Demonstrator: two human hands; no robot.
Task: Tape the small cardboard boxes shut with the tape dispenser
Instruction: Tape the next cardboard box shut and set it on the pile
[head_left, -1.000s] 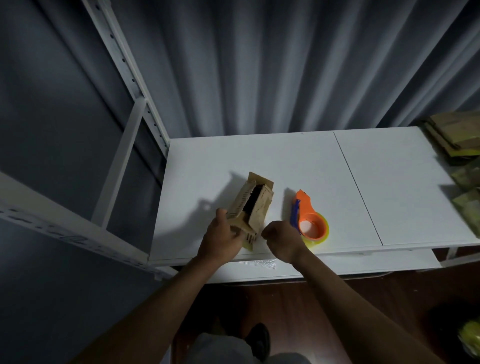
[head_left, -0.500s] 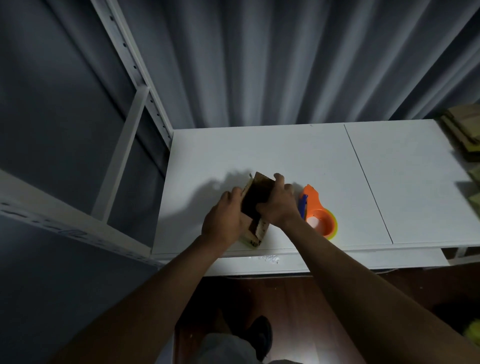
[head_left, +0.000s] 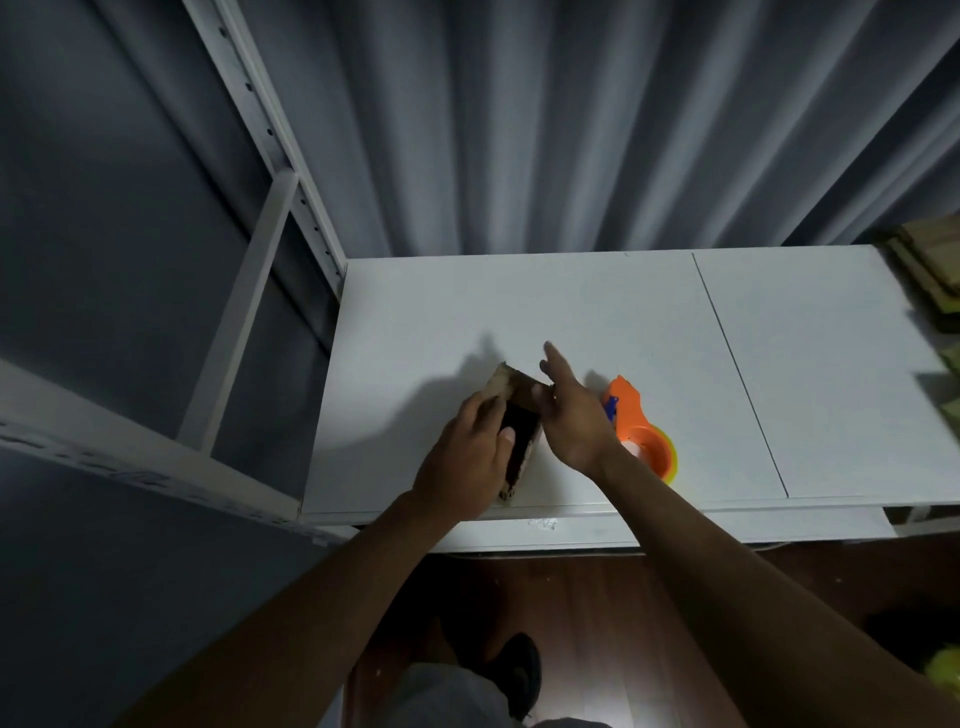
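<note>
Taking the small cardboard box as the landmark: it stands near the front edge of the white table, tipped so that its long axis runs from the table's near edge away toward the curtain, its dark open top turned up toward the camera. The left hand is on the box's left side and grips it, fingers curled round the left wall with the thumb lying across the open mouth. Right of the box, touching its far right corner, is the right hand; its fingers are straight and spread, pointing away toward the curtain, holding nothing, the palm side set against what looks like a flap at the box's far end. Whether that flap is already folded down I cannot tell, as the hand covers it. Further right of the box, just beyond the right hand and partly hidden by its wrist, lies the tape dispenser, orange with a blue piece, flat on the table. The right hand is plainly the nearer to it, so in my judgement the coming move is for that hand to press the flaps closed and then reach right for the dispenser while the left steadies the box.
</note>
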